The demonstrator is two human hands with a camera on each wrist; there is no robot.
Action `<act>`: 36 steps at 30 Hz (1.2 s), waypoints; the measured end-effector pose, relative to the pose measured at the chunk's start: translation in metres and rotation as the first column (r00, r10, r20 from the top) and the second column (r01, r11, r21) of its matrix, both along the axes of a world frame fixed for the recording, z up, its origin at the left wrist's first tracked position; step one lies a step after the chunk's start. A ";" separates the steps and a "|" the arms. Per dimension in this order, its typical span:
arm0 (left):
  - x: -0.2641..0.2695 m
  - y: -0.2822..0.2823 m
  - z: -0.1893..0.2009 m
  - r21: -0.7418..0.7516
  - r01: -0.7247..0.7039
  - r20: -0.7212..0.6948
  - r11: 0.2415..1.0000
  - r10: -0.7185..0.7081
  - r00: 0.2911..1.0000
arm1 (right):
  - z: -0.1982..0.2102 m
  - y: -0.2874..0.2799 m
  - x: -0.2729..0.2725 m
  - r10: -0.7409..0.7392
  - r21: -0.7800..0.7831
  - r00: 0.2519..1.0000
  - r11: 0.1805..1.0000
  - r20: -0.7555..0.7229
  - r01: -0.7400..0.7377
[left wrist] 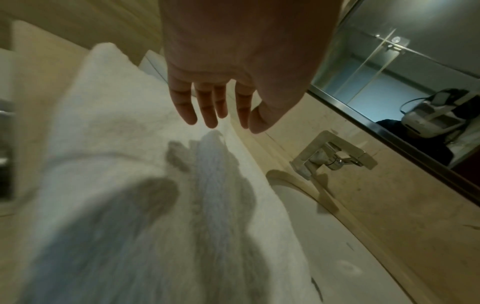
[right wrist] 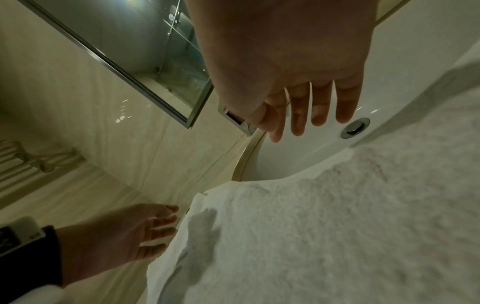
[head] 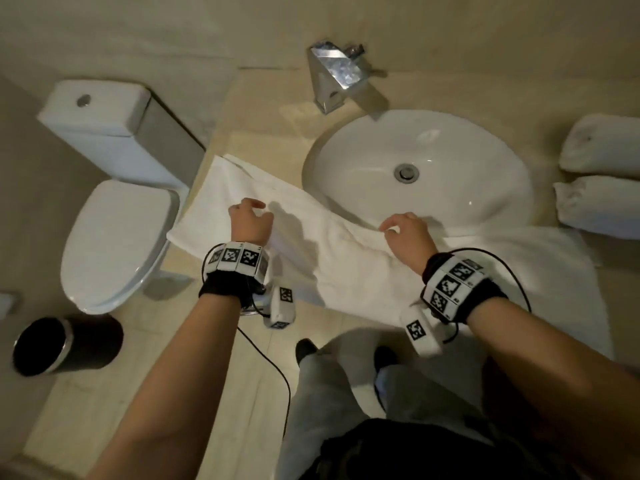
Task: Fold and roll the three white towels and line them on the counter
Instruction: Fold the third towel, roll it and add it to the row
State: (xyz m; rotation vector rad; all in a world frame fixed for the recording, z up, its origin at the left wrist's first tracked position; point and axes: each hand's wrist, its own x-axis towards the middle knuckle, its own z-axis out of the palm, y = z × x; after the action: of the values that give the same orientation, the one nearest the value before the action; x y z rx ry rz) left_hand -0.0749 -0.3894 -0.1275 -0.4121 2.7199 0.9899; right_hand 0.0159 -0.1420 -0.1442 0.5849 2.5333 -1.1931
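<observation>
No readable text, brand name, number or sign is found in any of the three views. The only printed marks are black-and-white square code patterns, carried on the white wrist band (head: 237, 258) worn above the left hand (head: 250, 221) and on the matching band (head: 452, 285) above the right hand (head: 408, 233). No letters or digits can be made out on these patterns.

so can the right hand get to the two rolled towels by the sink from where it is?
Probably yes. The right hand is open above the flat towel, holding nothing. The rolled towels lie further right on the counter, with only bare counter and flat towel between.
</observation>
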 end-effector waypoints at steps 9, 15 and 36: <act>0.040 -0.037 -0.003 -0.089 -0.210 0.061 0.974 0.216 0.974 | 0.008 -0.028 -0.028 0.237 0.023 0.972 0.971 0.003 -0.237; 0.014 -0.080 0.002 -0.177 -0.316 -0.014 0.932 0.319 0.948 | 0.019 -0.088 -0.091 0.316 0.004 0.949 0.949 -0.016 -0.316; -0.049 -0.167 -0.025 -0.100 -0.274 0.259 0.956 0.291 0.921 | -0.016 -0.199 -0.217 0.479 0.211 0.869 0.869 -0.127 -0.448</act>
State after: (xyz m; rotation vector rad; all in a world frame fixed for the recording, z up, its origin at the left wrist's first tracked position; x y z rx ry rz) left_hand -0.1239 -0.5568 -0.1528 -0.9046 2.4897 0.8404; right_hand -0.2014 -0.3415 -0.1599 -0.1160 2.7204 -0.8803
